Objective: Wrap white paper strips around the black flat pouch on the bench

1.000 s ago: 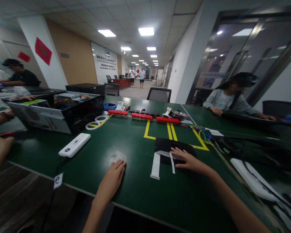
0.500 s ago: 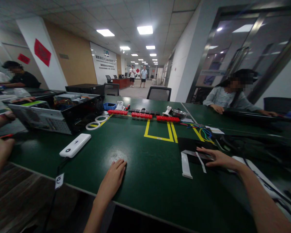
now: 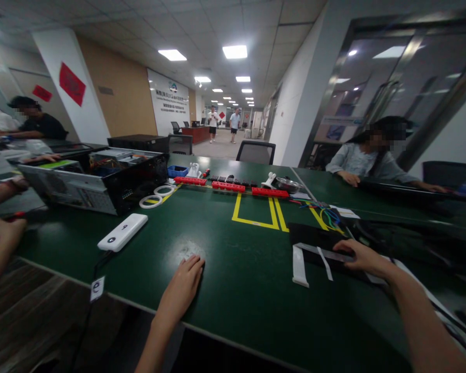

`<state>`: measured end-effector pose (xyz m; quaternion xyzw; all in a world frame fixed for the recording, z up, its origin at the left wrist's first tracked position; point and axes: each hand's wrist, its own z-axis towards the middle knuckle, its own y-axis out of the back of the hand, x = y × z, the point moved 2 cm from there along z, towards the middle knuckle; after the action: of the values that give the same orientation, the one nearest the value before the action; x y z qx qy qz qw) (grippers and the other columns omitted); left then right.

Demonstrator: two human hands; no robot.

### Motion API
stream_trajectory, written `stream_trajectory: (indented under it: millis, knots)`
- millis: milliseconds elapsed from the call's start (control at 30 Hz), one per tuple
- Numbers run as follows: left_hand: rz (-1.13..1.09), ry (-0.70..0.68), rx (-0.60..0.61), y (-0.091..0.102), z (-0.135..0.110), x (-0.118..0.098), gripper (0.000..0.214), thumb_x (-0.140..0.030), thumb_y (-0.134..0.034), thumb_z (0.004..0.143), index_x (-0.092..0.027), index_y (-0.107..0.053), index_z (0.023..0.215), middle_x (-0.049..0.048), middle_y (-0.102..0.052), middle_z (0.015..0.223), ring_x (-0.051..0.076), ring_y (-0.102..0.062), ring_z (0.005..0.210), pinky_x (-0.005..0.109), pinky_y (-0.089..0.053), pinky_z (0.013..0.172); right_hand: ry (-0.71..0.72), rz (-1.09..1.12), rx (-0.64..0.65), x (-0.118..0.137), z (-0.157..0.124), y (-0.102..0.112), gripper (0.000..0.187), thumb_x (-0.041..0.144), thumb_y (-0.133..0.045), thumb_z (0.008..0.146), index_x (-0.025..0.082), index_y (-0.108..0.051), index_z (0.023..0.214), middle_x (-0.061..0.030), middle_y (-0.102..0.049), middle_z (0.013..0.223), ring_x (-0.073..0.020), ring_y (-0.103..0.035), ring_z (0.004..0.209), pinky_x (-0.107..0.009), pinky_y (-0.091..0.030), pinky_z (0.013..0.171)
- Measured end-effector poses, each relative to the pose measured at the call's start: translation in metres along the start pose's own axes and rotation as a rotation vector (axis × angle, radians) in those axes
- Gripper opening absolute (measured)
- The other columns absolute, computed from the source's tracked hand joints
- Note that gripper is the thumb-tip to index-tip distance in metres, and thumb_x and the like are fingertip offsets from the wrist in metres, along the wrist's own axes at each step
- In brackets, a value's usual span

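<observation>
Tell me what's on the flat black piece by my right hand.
Pale strips lie across the flat black piece; your right hand covers part of it, hiding what's beneath.

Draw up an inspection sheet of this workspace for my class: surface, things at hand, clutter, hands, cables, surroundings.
Surface: green table with yellow tape.
Things at hand: flat black piece, with a white ribbon.
Clutter: open computer case, white numbered device, red strips.
Hands: left hand rests palm down on the table; right hand touches the black piece, grip unclear.
Cables: black cable at the white device; coloured wires beyond the black piece.
Surroundings: seated person at right; co-worker's hand at left.
</observation>
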<state>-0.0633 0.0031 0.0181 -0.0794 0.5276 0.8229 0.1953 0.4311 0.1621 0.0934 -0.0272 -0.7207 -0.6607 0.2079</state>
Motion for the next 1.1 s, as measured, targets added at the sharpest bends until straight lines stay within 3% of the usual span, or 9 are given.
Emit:
stream_trajectory:
  millis: [200, 367, 567, 667, 800, 900, 1000, 1100]
  knots:
    - [-0.014, 0.004, 0.004, 0.001, 0.001, -0.001, 0.033, -0.023, -0.036, 0.096, -0.017, -0.059, 0.119, 0.0099, -0.06, 0.125, 0.02, -0.052, 0.12, 0.043, -0.032, 0.107, -0.032, -0.051, 0.045, 0.009, -0.001, -0.001, 0.034, 0.018, -0.05, 0.057, 0.02, -0.065, 0.087, -0.0084, -0.063, 0.088, -0.0237, -0.06, 0.081, -0.032, -0.046, 0.073]
    - [-0.008, 0.002, -0.005, 0.0, 0.0, -0.001, 0.033, -0.024, -0.037, 0.095, -0.018, -0.059, 0.119, 0.0097, -0.06, 0.125, 0.02, -0.052, 0.12, 0.044, -0.032, 0.107, -0.025, -0.077, 0.023, 0.013, -0.003, 0.002, 0.031, 0.019, -0.052, 0.057, 0.023, -0.067, 0.084, -0.0078, -0.065, 0.087, -0.0259, -0.06, 0.087, -0.032, -0.045, 0.076]
    - [-0.019, 0.003, -0.023, -0.002, -0.001, 0.0, 0.033, -0.024, -0.037, 0.095, -0.021, -0.059, 0.119, 0.0081, -0.06, 0.126, 0.02, -0.052, 0.12, 0.043, -0.032, 0.107, -0.049, -0.075, -0.014, 0.021, -0.007, 0.011, 0.026, 0.031, -0.05, 0.07, 0.023, -0.068, 0.086, -0.0101, -0.068, 0.088, -0.0267, -0.063, 0.08, -0.034, -0.046, 0.071]
    - [-0.02, 0.002, -0.032, -0.002, -0.001, 0.0, 0.032, -0.024, -0.038, 0.095, -0.021, -0.059, 0.119, 0.0081, -0.061, 0.125, 0.02, -0.052, 0.12, 0.044, -0.033, 0.107, -0.126, -0.134, -0.141, 0.024, -0.011, 0.019, 0.03, 0.035, -0.047, 0.076, 0.022, -0.068, 0.094, -0.0104, -0.068, 0.091, -0.0274, -0.063, 0.084, -0.035, -0.045, 0.076]
    - [-0.019, -0.003, -0.02, -0.002, 0.0, 0.0, 0.032, -0.024, -0.039, 0.094, -0.019, -0.06, 0.118, 0.009, -0.061, 0.124, 0.021, -0.053, 0.119, 0.043, -0.033, 0.107, -0.445, -0.351, -0.447, 0.018, -0.022, 0.03, 0.041, 0.035, -0.034, 0.086, 0.019, -0.064, 0.109, -0.0166, -0.065, 0.105, -0.0309, -0.062, 0.09, -0.039, -0.045, 0.07]
    - [-0.019, 0.002, -0.026, -0.002, -0.001, 0.0, 0.032, -0.024, -0.039, 0.094, -0.02, -0.06, 0.118, 0.0085, -0.061, 0.125, 0.02, -0.053, 0.119, 0.044, -0.034, 0.106, -0.632, -0.391, -0.602, 0.008, -0.031, 0.031, 0.047, 0.034, -0.025, 0.089, 0.017, -0.063, 0.111, -0.0205, -0.063, 0.105, -0.0339, -0.061, 0.089, -0.041, -0.044, 0.062]
    - [-0.021, 0.004, -0.028, -0.002, -0.001, 0.0, 0.032, -0.024, -0.04, 0.094, -0.021, -0.059, 0.119, 0.0078, -0.061, 0.125, 0.02, -0.053, 0.119, 0.044, -0.034, 0.106, -0.662, -0.453, -0.69, -0.004, -0.038, 0.028, 0.046, 0.03, -0.025, 0.089, 0.012, -0.063, 0.107, -0.0235, -0.062, 0.101, -0.0384, -0.057, 0.094, -0.048, -0.043, 0.068]
    - [-0.021, 0.004, -0.024, -0.002, -0.001, 0.0, 0.031, -0.024, -0.04, 0.094, -0.021, -0.059, 0.119, 0.0076, -0.061, 0.125, 0.02, -0.053, 0.119, 0.043, -0.034, 0.106, -0.557, -0.515, -0.758, -0.011, -0.039, 0.026, 0.044, 0.031, -0.03, 0.087, 0.014, -0.061, 0.112, -0.0234, -0.056, 0.116, -0.042, -0.047, 0.109, -0.056, -0.039, 0.078]
